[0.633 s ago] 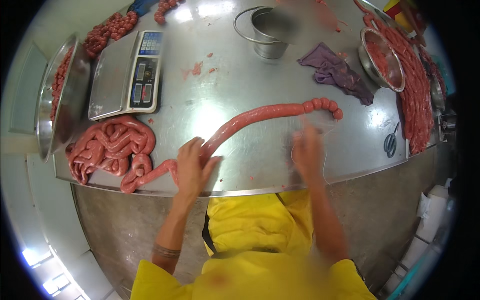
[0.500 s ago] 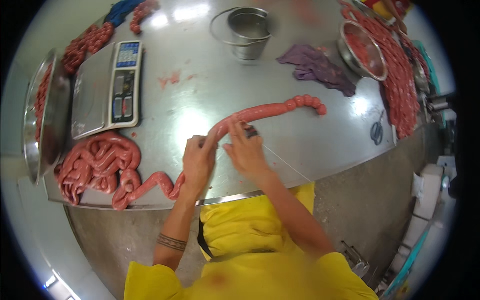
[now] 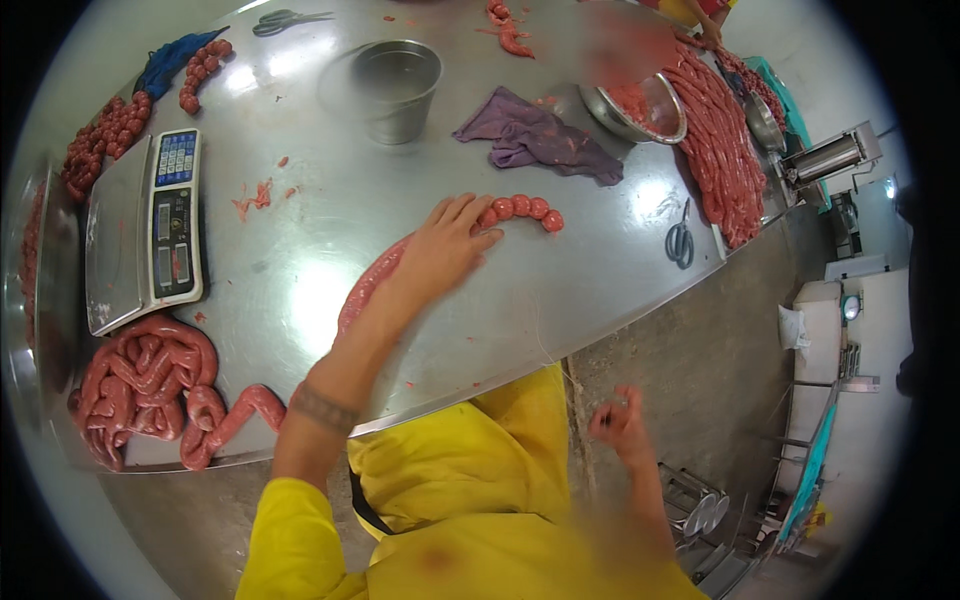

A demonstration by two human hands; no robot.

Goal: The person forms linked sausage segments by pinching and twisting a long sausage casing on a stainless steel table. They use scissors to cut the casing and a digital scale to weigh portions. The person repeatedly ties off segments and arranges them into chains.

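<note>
My left hand (image 3: 450, 245) grips the sausage near its tied round links (image 3: 525, 210), fingers curved over it and hiding part of it. The long untied length (image 3: 372, 280) runs beneath my left forearm toward a heaped coil of sausage (image 3: 145, 375) at the table's lower left. My right hand (image 3: 620, 425) is off the table's edge at lower right, fingers curled on a thin white string (image 3: 540, 340) that trails over the steel table (image 3: 500, 300). A purple cloth (image 3: 540, 145) lies beyond the links.
A scale (image 3: 175, 220) and steel basin (image 3: 40, 300) sit left; a bucket (image 3: 395, 110) stands at the back. Right are a bowl (image 3: 670, 110), sausage ropes (image 3: 720, 170), scissors (image 3: 678, 240) and a steel cylinder machine (image 3: 830, 155). Another person's hand (image 3: 710, 30) shows top right.
My left hand has slid forward and right along the sausage to the links. My right hand has left the sausage and dropped back past the table edge. The view has also shifted.
</note>
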